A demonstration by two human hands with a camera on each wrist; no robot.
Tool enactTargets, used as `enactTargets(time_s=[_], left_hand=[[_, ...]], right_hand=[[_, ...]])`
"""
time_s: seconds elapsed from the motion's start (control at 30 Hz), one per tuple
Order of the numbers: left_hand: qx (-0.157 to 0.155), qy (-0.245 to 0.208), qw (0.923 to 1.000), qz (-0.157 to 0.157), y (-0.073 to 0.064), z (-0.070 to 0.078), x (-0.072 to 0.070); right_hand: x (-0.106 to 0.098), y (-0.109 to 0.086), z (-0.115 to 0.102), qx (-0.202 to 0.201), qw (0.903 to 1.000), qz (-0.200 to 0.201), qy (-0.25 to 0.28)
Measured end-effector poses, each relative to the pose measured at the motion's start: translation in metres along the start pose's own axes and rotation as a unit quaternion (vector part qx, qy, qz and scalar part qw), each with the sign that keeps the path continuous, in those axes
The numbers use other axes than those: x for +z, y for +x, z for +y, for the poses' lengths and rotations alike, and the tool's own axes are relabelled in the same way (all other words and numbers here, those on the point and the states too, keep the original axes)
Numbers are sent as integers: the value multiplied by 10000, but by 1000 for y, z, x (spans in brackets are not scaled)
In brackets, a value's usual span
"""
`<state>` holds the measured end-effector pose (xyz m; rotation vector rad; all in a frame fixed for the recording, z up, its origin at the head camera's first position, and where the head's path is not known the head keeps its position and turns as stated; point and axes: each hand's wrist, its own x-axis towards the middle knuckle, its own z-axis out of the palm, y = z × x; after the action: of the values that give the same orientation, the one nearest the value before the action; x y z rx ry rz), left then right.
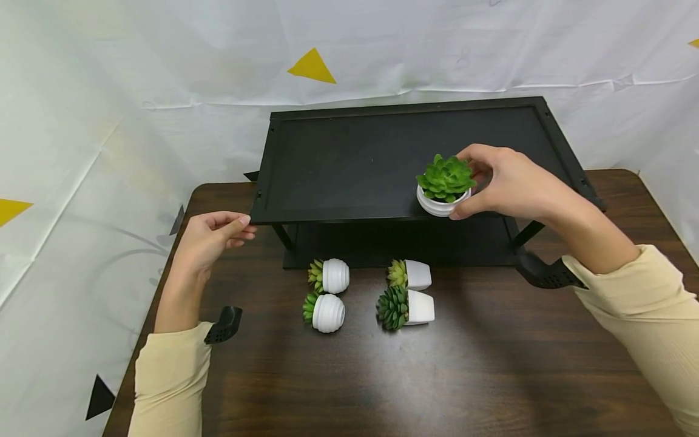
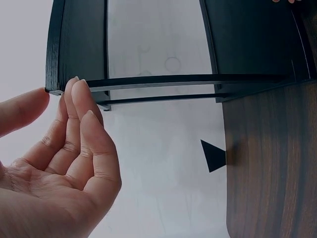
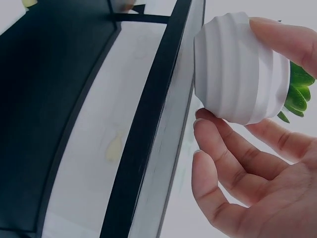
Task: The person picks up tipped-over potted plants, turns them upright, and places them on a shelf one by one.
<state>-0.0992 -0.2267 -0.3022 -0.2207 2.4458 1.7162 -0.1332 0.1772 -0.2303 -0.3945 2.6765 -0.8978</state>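
Observation:
My right hand [image 1: 505,182] grips a small potted succulent [image 1: 445,177] by its ribbed white pot [image 3: 237,69], with the thumb on one side and fingers on the other. The plant is upright at the front edge of the black shelf's top board [image 1: 355,164], right of its middle. Whether the pot touches the board is hard to tell. At the shelf's front left corner, my left hand [image 1: 210,237] pinches the board's edge between thumb and fingertips. In the left wrist view the left hand [image 2: 74,163] has its thumb and fingers either side of that corner.
On the brown table [image 1: 327,388], before the shelf, two round-potted succulents [image 1: 335,276] lie on their sides. Right of them lie a pale green succulent [image 1: 417,275] and a dark green one [image 1: 419,307] in tapered white pots. White sheeting [image 1: 218,54] hangs behind and left.

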Motion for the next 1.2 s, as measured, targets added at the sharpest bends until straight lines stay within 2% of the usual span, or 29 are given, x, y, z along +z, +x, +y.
enactTargets(time_s=[1.2], left_hand=[[72,125,9999,10,0,0,1]], right_hand=[[22,50,-34,-189,9970,-543,520]])
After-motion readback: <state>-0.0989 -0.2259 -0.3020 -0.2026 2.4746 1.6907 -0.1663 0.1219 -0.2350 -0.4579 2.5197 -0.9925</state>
